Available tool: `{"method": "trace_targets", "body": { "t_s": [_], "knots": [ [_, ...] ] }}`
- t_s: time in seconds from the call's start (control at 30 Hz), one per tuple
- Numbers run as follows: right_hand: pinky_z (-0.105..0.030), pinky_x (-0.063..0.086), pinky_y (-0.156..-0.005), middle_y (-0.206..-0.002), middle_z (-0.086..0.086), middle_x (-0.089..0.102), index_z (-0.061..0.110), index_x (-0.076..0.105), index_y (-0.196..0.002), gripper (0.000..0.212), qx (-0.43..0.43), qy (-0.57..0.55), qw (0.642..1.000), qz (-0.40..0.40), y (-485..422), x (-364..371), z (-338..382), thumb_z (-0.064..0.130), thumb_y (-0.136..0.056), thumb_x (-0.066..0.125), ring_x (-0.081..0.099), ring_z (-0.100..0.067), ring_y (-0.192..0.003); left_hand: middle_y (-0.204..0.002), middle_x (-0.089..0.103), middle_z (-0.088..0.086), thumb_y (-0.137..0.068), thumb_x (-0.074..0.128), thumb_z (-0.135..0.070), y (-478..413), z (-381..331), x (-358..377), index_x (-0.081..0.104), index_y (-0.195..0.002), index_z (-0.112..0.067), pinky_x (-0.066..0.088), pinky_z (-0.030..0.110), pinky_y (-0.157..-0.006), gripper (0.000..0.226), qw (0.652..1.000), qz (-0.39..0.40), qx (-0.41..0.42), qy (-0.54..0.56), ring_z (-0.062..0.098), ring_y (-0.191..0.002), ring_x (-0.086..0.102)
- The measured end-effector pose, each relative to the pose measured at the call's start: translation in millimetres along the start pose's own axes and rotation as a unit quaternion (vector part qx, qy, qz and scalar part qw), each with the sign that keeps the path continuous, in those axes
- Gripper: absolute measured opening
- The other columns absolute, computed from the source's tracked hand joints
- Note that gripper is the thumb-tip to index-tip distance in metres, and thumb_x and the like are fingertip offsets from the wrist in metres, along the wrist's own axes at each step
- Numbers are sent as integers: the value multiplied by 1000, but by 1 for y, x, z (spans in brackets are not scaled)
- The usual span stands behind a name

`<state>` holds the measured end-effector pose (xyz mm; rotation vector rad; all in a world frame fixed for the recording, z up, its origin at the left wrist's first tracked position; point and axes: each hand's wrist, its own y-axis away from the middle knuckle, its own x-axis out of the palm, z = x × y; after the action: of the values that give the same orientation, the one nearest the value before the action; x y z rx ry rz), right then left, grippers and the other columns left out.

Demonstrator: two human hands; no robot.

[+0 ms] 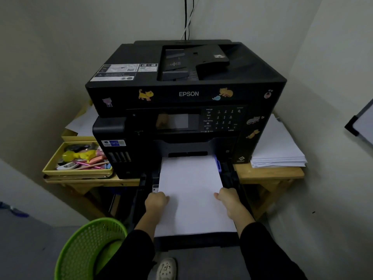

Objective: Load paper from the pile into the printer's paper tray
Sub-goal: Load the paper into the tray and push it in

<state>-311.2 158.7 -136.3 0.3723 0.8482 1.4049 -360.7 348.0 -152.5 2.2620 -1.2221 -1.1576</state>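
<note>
A black Epson printer with cat stickers stands on a wooden table. Its black paper tray is pulled out toward me at the bottom front. A white stack of paper lies in the tray, its far end under the printer's front. My left hand grips the stack's left edge and my right hand grips its right edge, thumbs on top. A blue paper guide stands by the stack's right side. The paper pile lies on the table to the right of the printer.
A yellow tray of pens and small items sits left of the printer, with loose sheets behind it. A green mesh basket stands on the floor at lower left. Walls close in on both sides. A shoe shows below the tray.
</note>
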Motion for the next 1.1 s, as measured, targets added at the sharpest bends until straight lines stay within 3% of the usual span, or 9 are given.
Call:
{"method": "trace_targets", "body": {
  "t_s": [0.1, 0.2, 0.37, 0.47, 0.57, 0.67, 0.77, 0.9, 1.1],
  "knots": [
    [-30, 35, -73, -68, -7, 43, -5, 52, -98, 9, -8, -9, 1000, 1, -4, 2, 10, 1, -92, 51, 43, -20, -63, -127, 57, 24, -94, 54, -11, -6, -10, -3, 52, -126, 10, 48, 34, -89, 39, 999, 22, 19, -33, 37, -118, 55],
    [-30, 36, -62, -67, -7, 44, -3, 47, -90, 5, -14, -17, 1000, 1, -18, 8, 16, 0, -92, 51, 41, -18, -59, -103, 51, 19, -97, 49, -15, -13, -21, -4, 50, -125, 12, 42, 32, -77, 38, 998, 28, 10, -47, 29, -95, 52],
    [-27, 28, -48, -77, -11, 51, -3, 49, -94, 6, -36, 3, 999, -8, -37, 19, 22, -1, -89, 47, 37, -16, -53, -103, 56, 27, -93, 52, -9, -27, -31, 0, 53, -119, 14, 48, 40, -83, 35, 1000, 28, 12, 5, 38, -104, 59],
    [-25, 30, -48, -67, -7, 43, 1, 46, -76, 11, -53, 42, 997, -20, -43, 22, 20, -1, -87, 48, 39, -17, -54, -118, 61, 26, -91, 50, -7, -29, -31, 2, 57, -119, 11, 49, 37, -86, 34, 999, 27, 18, -14, 39, -116, 58],
    [-23, 33, -46, -66, -5, 44, 8, 40, -64, 24, -82, 144, 985, -39, -44, 25, 14, 4, -85, 48, 44, -17, -55, -118, 62, 25, -91, 46, -8, -20, -26, 4, 58, -114, 9, 49, 36, -79, 31, 995, -11, 39, -94, 39, -108, 60],
    [-27, 48, -58, -81, -8, 63, 4, 57, -84, 19, -127, 299, 938, -123, -33, 30, 13, 22, -89, 51, 62, -25, -73, -131, 50, 19, -92, 42, -15, -13, -24, 6, 54, -121, -1, 45, 41, -95, 35, 970, -66, 59, -228, 37, -116, 51],
    [-39, 52, -83, -105, -14, 65, 7, 63, -102, 32, -125, 344, 911, -192, -27, 36, 13, 34, -91, 50, 61, -31, -97, -144, 30, 17, -95, 39, -20, -11, -24, 8, 45, -132, -3, 36, 45, -104, 42, 957, -72, 60, -276, 37, -129, 35],
    [-41, 51, -88, -121, -19, 56, 3, 57, -118, 40, -95, 344, 920, -162, -28, 40, 10, 32, -93, 47, 57, -34, -107, -144, 36, 21, -95, 38, -18, -17, -22, 8, 36, -138, 3, 36, 41, -106, 48, 970, -26, 32, -238, 36, -130, 39],
    [-40, 54, -84, -118, -19, 59, 1, 55, -117, 37, -135, 276, 944, -123, -32, 29, 2, 24, -88, 50, 59, -35, -103, -140, 40, 23, -93, 42, -17, -19, -15, 3, 39, -136, 5, 38, 41, -106, 49, 980, -13, 65, -187, 37, -125, 44]
  ]
}}
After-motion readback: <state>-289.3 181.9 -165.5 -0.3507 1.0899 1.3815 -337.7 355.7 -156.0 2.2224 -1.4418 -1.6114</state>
